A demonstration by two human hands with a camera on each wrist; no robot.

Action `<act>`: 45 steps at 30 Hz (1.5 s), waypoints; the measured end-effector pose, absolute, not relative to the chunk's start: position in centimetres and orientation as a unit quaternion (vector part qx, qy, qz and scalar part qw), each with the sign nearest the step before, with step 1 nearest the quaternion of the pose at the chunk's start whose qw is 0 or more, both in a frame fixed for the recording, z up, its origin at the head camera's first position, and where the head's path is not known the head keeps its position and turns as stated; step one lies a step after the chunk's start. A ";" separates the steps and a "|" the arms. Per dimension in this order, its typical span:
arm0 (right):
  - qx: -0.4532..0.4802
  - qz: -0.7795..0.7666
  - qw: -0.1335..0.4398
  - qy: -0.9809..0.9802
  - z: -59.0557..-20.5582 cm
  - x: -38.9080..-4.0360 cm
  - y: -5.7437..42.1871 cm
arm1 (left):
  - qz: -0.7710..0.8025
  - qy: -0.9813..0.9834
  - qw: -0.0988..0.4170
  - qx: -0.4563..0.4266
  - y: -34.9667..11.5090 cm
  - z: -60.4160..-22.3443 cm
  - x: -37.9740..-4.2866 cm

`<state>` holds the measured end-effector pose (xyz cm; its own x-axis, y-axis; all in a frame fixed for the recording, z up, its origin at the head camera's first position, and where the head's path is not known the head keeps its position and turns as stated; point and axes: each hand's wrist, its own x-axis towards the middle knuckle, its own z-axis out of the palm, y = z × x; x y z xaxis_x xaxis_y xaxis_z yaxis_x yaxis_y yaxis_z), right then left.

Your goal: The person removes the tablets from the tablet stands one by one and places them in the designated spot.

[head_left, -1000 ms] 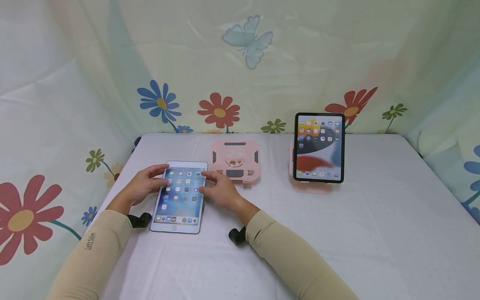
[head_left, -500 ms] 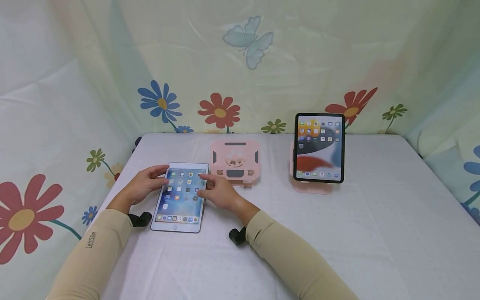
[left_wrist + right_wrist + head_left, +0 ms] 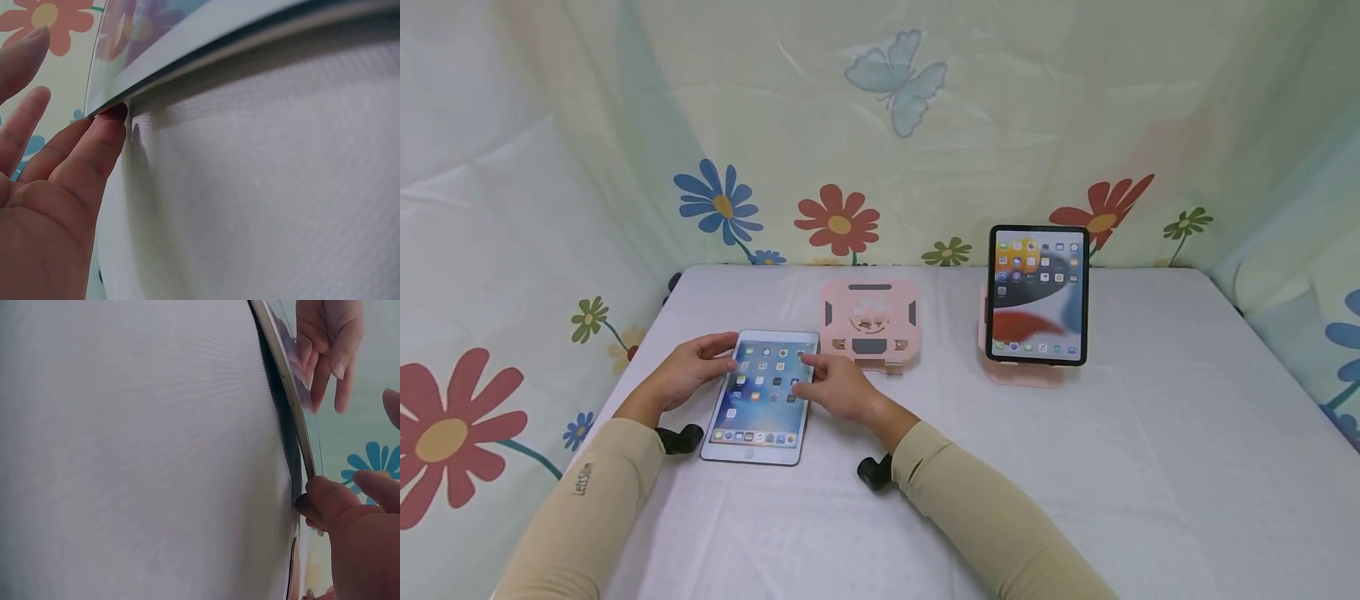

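Observation:
A white-bordered tablet [image 3: 765, 400] with a lit screen of app icons is between both hands at the left of the table. My left hand [image 3: 688, 371] holds its left edge; in the left wrist view two fingertips [image 3: 112, 115] are tucked under the edge while other digits stand away from it. The right hand [image 3: 842, 387] grips the opposite edge, with digits over the screen side and, in the right wrist view, fingertips [image 3: 328, 490] at the rim. A dark gap shows beneath the tablet's edge there. Parts of the fingers under the tablet are hidden.
Just behind the right hand stands a pink tablet stand [image 3: 887, 308] with dark pads. Farther right, a black-framed tablet [image 3: 1037, 296] rests upright on another pink stand [image 3: 1022, 377]. A white cloth covers the table [image 3: 1075, 483]; a flowered curtain [image 3: 760, 117] hangs behind.
The tablet's far end has shifted slightly nearer and to the right in the head view, so it looks a little shorter. Its near end has barely moved; both hands stay almost in place.

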<state>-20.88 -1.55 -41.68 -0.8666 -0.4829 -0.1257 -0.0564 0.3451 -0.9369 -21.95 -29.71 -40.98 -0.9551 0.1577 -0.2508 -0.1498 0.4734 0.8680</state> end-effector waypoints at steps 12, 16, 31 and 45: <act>-0.177 -0.540 0.204 0.797 -41.5 -20.7 -1.5 | 0.510 0.846 0.154 0.002 -29.7 -41.0 -21.9; -0.182 -0.536 0.200 0.800 -41.5 -20.7 -1.5 | 0.515 0.843 0.156 0.000 -29.6 -41.1 -21.9; -0.194 -0.504 0.200 0.818 -41.2 -20.8 -1.3 | 0.514 0.843 0.156 -0.002 -29.4 -41.2 -21.7; -0.206 -0.494 0.195 0.822 -41.4 -21.0 -1.1 | 0.518 0.841 0.157 -0.005 -29.5 -41.4 -21.7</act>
<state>-20.99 -1.12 -41.40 -0.8391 -0.5315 -0.1158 -0.1470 0.4265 -0.8925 -21.67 -29.52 -41.36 -0.9509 0.1536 -0.2686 -0.1711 0.4623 0.8701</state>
